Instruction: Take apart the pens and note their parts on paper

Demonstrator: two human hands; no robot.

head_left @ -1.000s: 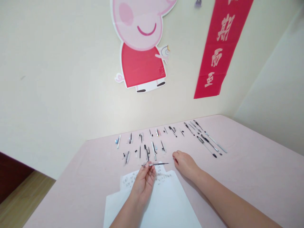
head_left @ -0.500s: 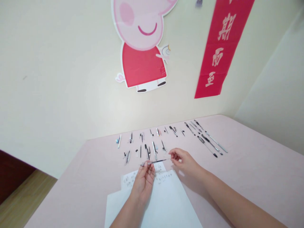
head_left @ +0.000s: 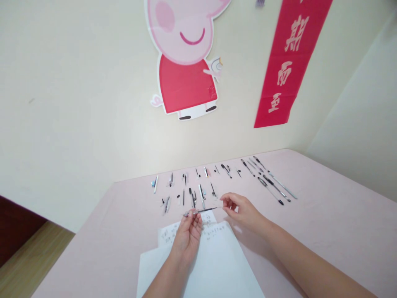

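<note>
My left hand (head_left: 190,238) pinches a slim pen refill (head_left: 206,210) with a dark middle between thumb and fingers. The refill lies roughly level above the papers, its left end sticking out past my thumb. At its right end, my right hand (head_left: 234,205) is closed in a pinch. A small pale, see-through piece shows at those fingertips; its kind is unclear. Under my left hand are a written-on sheet (head_left: 167,235) and a larger white sheet (head_left: 223,265).
Rows of pen parts (head_left: 192,198) lie beyond my hands on the pink tabletop (head_left: 325,223). Several whole pens (head_left: 269,191) lie at the right. A wall with a pig cutout (head_left: 187,87) and a red banner (head_left: 281,74) rises behind the table.
Almost nothing differs. The refill and both hands sit very slightly higher in the picture, and the grips look the same.
</note>
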